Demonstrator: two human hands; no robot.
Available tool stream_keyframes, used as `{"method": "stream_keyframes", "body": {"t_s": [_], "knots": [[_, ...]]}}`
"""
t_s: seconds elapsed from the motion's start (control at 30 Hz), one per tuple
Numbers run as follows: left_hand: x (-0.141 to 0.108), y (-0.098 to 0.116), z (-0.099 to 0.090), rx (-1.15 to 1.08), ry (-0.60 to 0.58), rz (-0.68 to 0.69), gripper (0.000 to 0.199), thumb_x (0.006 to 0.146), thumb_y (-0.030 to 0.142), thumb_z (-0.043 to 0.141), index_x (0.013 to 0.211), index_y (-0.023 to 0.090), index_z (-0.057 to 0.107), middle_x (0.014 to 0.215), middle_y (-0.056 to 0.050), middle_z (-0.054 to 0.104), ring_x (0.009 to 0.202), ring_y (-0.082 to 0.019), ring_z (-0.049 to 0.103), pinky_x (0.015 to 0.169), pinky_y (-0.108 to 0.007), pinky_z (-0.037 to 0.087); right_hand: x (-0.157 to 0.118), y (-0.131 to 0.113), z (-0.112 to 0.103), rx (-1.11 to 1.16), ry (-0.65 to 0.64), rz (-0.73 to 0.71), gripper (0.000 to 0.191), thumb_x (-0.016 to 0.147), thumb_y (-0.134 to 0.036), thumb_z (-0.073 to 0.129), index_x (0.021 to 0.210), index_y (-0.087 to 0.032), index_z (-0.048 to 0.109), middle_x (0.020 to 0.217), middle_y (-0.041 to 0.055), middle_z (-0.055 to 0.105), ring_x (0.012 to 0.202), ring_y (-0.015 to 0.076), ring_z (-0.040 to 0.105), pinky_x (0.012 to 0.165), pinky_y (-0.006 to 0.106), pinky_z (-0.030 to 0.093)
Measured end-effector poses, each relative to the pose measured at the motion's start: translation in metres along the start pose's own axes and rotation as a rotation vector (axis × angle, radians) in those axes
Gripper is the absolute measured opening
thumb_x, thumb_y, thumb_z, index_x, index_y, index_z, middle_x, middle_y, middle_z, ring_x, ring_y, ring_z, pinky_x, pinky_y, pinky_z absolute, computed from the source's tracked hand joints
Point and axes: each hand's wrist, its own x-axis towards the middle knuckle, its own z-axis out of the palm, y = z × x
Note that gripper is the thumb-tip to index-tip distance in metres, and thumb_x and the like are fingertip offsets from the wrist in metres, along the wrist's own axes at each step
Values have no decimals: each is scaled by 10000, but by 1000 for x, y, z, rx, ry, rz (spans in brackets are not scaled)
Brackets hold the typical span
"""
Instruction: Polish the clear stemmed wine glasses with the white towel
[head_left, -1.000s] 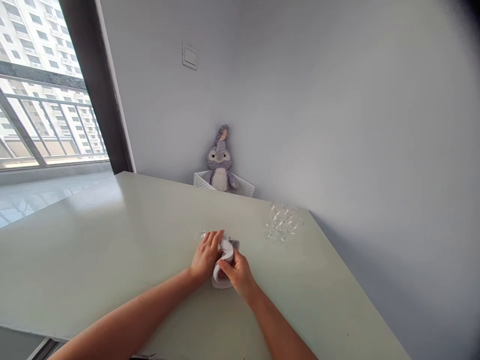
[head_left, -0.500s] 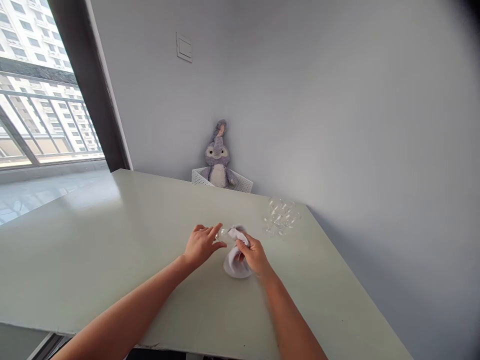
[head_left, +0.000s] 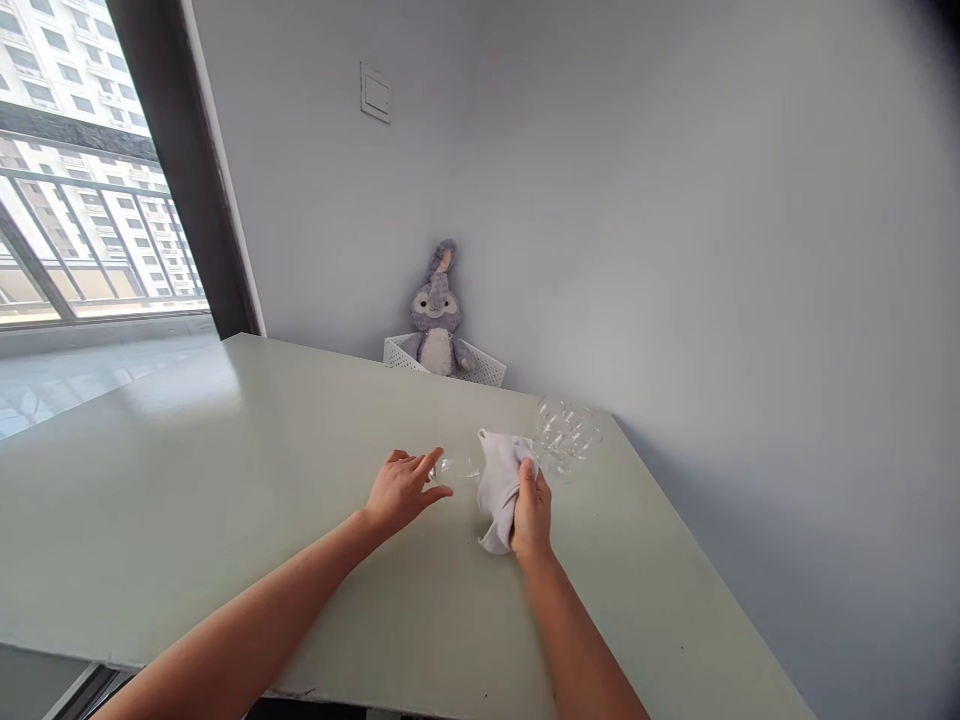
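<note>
Under everything lies a glossy, pale-green table [head_left: 337, 610]. The right hand [head_left: 532, 508] grips a soft, pale-grey fabric cloth [head_left: 497, 485], thumb on its near face. Just left of the cloth, the left hand [head_left: 397, 490] has thumb and fingers parted around the foot end of a clear, stemmed drinking glass [head_left: 459, 468]; I cannot tell how firmly it pinches. The glass appears sideways, its bowl end towards the cloth; whether they touch is unclear. The thin stem would best be supported near the foot without twisting, and the cloth kept gathered so no loose corner catches the rim. Beyond the cloth, to its right, stands a cluster of clear, stemmed glasses [head_left: 570, 432]; the right hand should avoid swinging that way.
</note>
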Motion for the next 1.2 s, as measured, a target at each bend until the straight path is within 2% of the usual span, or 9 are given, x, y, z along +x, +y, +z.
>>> {"method": "stream_keyframes", "body": {"t_s": [0.13,0.27,0.37,0.47,0.63,0.77,0.93,1.07,1.2], "knots": [[0,1,1,36,3,65,549,763,606,440,1138,205,446,744,-24,664,692,-178,609,757,-331,336,-6,7,9,290,-105,205,347,815,-535,427,886,-219,551,763,-3,572,691,127,545,570,229,434],[1,-4,-3,43,16,23,525,772,579,457,1143,206,448,731,-14,662,688,-172,608,741,-322,336,-10,2,10,248,-393,247,366,822,-499,447,677,-176,541,558,-13,508,482,95,471,425,214,357],[3,-9,-6,21,24,21,526,773,572,464,1146,202,449,746,-17,659,689,-163,603,737,-315,341,-13,-10,6,116,-655,250,264,803,-409,521,892,-168,584,712,26,579,629,139,581,442,205,394],[3,-12,-6,-22,7,33,552,756,588,474,1153,206,447,736,-7,652,681,-157,597,724,-305,354,-13,-21,1,29,-801,249,370,776,-359,559,1115,-218,518,882,39,576,779,185,622,497,230,467],[2,-13,-2,-59,-86,143,575,751,593,476,1179,210,429,760,-10,660,697,-160,602,720,-302,368,-6,-16,-8,-74,-917,319,365,768,-355,566,1090,-190,522,757,7,577,650,168,644,496,241,485],[1,-12,1,-55,-122,212,573,769,578,466,1203,208,415,751,-17,657,665,-154,599,702,-304,368,-3,-5,-8,-110,-949,354,358,743,-368,597,1031,-163,539,605,-38,553,505,137,607,492,261,490],[0,-11,2,-24,-119,266,530,792,555,447,1185,200,436,708,-16,638,612,-138,572,683,-304,362,-10,6,1,-119,-876,335,310,709,-392,634,918,-167,593,662,-28,569,510,123,603,526,272,502],[2,-7,-2,81,5,255,528,793,528,468,1205,198,440,790,-48,646,763,-179,573,817,-375,349,-11,16,7,12,-754,420,350,688,-437,651,863,-140,593,586,-1,597,516,167,624,481,271,493],[4,-2,-8,155,77,290,393,841,379,472,1211,250,445,929,-48,647,900,-184,549,973,-452,239,-8,21,8,269,-580,563,365,702,-467,636,870,-149,570,539,-14,588,420,113,559,426,229,463]]}}
